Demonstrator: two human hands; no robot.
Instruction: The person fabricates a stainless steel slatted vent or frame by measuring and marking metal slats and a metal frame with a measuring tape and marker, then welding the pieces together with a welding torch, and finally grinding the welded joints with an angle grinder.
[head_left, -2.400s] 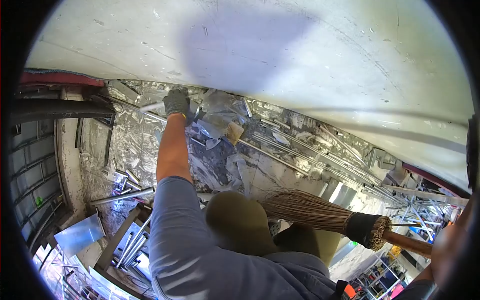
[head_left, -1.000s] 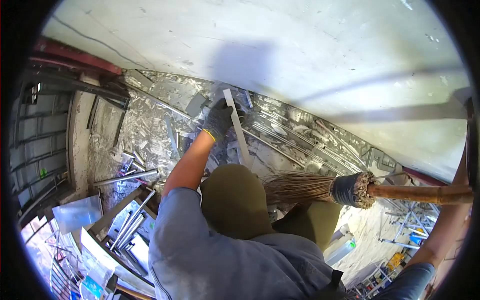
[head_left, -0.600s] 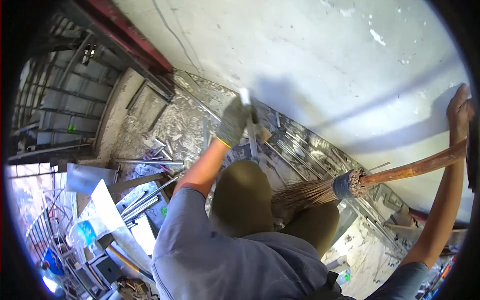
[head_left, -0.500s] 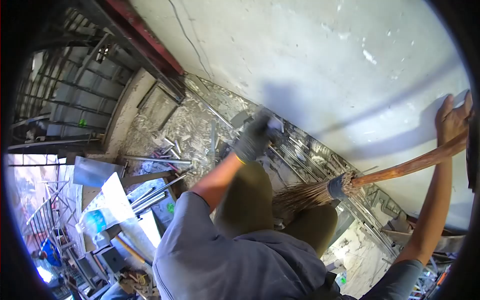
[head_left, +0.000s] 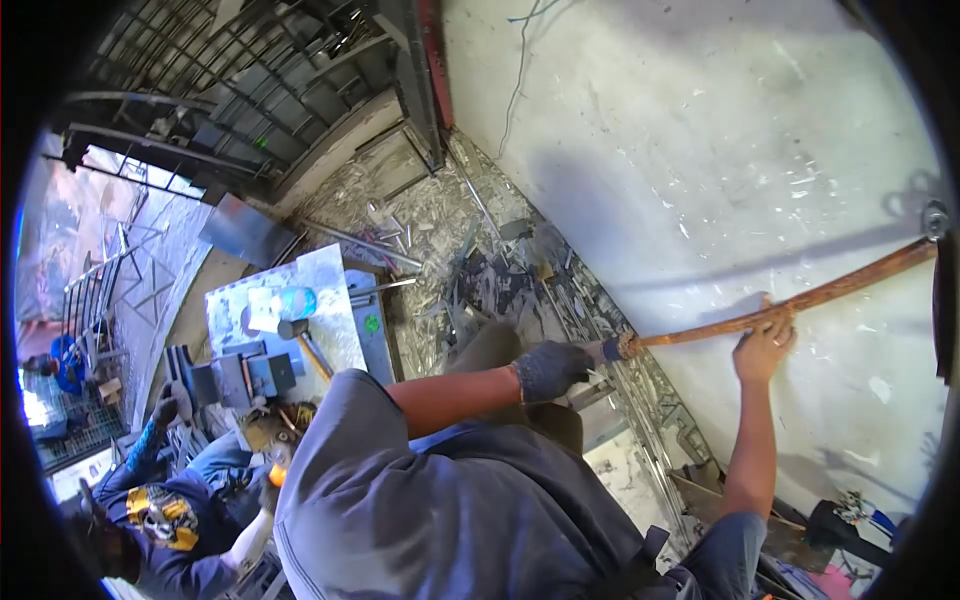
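Note:
A broom with a long wooden handle (head_left: 850, 285) slants across the right side in front of the pale wall. My bare right hand (head_left: 765, 347) is closed around the middle of that handle, close to the wall. My left hand (head_left: 552, 372), in a dark grey glove, is closed at the broom's head, just below its dark binding (head_left: 607, 349). The glove and my forearm hide most of the bristles. Under and beyond my left hand, dark scraps (head_left: 500, 285) and debris lie on the dirty floor, with my bent knees close by.
Long metal bars (head_left: 640, 420) lie along the wall's foot. To the left stands a worktable (head_left: 325, 270) with a hammer (head_left: 305, 350) on it. A co-worker (head_left: 170, 530) sits at lower left, a hand near an orange-marked tool. Metal grilles (head_left: 200, 60) stand behind.
My left hand has come back from the floor debris to the broom's head. My right hand has moved from the wall down onto the handle. The view has turned, showing the co-worker.

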